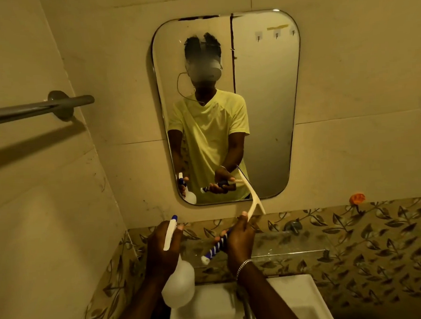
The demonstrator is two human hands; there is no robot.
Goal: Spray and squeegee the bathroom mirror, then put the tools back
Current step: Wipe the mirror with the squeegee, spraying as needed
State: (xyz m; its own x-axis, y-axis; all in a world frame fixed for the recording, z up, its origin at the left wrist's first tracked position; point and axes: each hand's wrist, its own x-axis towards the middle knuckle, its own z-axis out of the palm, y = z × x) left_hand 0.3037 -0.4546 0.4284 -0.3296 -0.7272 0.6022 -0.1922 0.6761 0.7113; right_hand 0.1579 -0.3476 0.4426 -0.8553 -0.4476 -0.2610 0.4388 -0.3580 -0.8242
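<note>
Mirror (263,107): a rounded-corner pane of plain glass, hanging on pale tiles at the upper centre of the frame and reaching down to just above a leaf-patterned tile band (379,236). I cannot tell from here whether it is wet.

Spray bottle (178,283): translucent white plastic with a rounded belly and a blue-tipped nozzle. The left hand (162,244) is gripping its neck with the fingers curled round at the trigger. The nozzle is pointing up towards the glass, probably so a spray can be sent without any shifting of grip.

Squeegee (253,206): a cream forked neck with a thin straight blade and a blue-and-white striped handle that looks ribbed. The right hand (240,238) is wrapping fully round the handle. The blade is tilting up across the mirror's lower right corner, apparently waiting its turn near the glass.

Both tools are hovering at lower centre, over a glossy white sink (297,301) with a grey metal tap (246,306).

Glass shelf (282,248): clear and flat, sitting below the mirror; possibly where the tools are going afterwards.

Towel rail (38,108): a round metal bar, jutting in at the left.
</note>
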